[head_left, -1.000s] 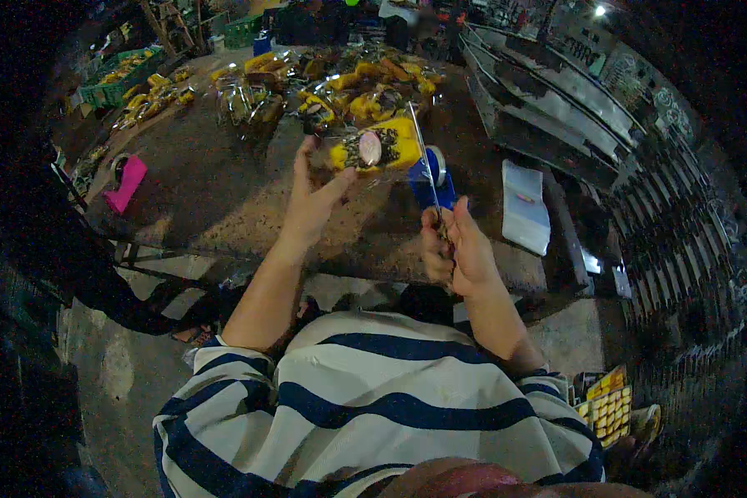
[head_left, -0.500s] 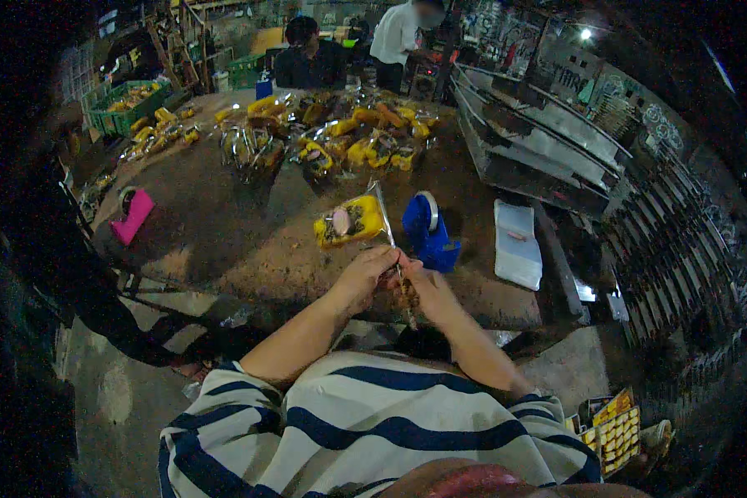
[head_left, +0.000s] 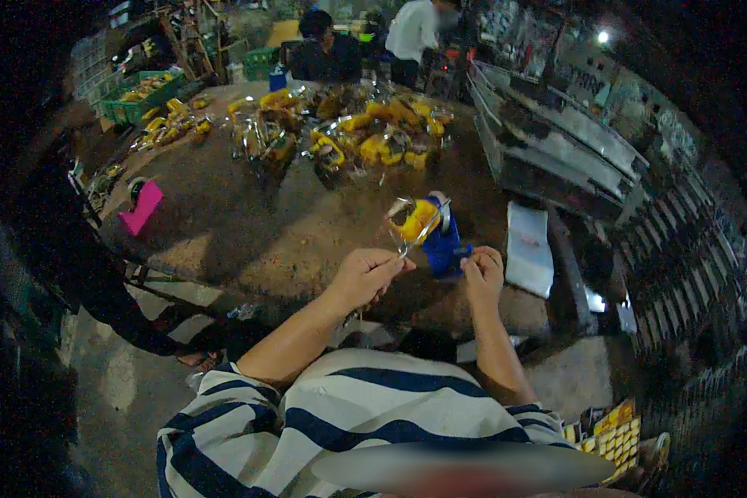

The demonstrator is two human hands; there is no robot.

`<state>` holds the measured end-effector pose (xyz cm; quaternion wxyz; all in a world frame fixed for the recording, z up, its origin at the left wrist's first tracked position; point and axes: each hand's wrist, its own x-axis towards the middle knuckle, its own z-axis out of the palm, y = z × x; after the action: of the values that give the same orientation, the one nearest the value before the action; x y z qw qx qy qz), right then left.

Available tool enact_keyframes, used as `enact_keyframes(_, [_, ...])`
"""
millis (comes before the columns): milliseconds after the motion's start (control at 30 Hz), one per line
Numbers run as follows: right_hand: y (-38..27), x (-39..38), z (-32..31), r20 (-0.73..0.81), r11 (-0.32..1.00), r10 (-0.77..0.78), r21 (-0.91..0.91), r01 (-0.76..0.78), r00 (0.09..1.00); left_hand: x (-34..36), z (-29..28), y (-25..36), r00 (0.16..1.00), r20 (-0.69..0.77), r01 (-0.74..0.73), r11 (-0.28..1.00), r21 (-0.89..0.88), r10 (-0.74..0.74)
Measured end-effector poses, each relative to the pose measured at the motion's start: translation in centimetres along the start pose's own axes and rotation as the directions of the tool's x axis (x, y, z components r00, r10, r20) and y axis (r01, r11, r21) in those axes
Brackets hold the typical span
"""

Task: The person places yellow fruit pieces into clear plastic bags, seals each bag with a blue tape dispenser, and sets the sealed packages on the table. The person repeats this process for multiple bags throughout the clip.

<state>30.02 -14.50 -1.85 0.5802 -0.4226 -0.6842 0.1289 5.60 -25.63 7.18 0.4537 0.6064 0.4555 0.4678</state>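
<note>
My left hand (head_left: 365, 279) is closed on the twisted end of a clear plastic bag, which holds a yellow bread (head_left: 415, 217) with a darker topping. The bag is raised in front of a blue tape dispenser (head_left: 443, 257) with a pale roll. My right hand (head_left: 485, 272) is closed in a pinch at the dispenser’s front end; what lies between its fingertips is too small to make out. A stack of flat clear bags (head_left: 529, 249) lies just right of it.
Bagged yellow breads (head_left: 378, 124) are heaped on the worn table (head_left: 207, 249). A pink dispenser (head_left: 145, 207) sits left. Green crates (head_left: 141, 100) stand behind, metal racks (head_left: 556, 141) rise right. Two people, dark-clothed (head_left: 324, 58) and white-shirted (head_left: 411, 33), are across the table.
My hands have come apart since half a second ago. The right moved rightward and up to the blue dispenser; the bagged bread swung rightward, in front of it, still held by the left.
</note>
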Motion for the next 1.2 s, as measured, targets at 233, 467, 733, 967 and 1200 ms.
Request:
enact_keyframes(233, [-2.6,-0.3,-3.1,0.162,0.806,0.245,-0.582,-0.108,0.956,0.0,1.7,-0.3,0.954,0.011,-0.281,0.877,0.391,0.301])
enact_keyframes(467, [-8.3,2.3,-3.3,0.266,0.962,0.273,-0.095,-0.257,0.924,0.2,1.5,-1.5,0.914,0.163,-0.356,0.541,0.762,0.372])
enact_keyframes(733, [-8.3,2.6,-2.9,0.15,0.977,-0.17,-0.104,0.186,0.974,-0.6,0.7,-0.3,0.964,0.244,0.158,0.963,-0.219,-0.102])
enact_keyframes(967, [-3.0,4.6,0.5,0.059,0.891,0.281,-0.387,-0.238,0.958,-0.6,0.7,0.0,0.978,0.208,0.062,0.915,-0.399,0.024])
enact_keyframes(1200, [-2.8,1.0,-2.4,-0.008,0.996,-0.034,-0.087,0.033,0.999,-0.8,0.6,-0.2,0.978,0.201,0.135,0.909,-0.394,-0.059])
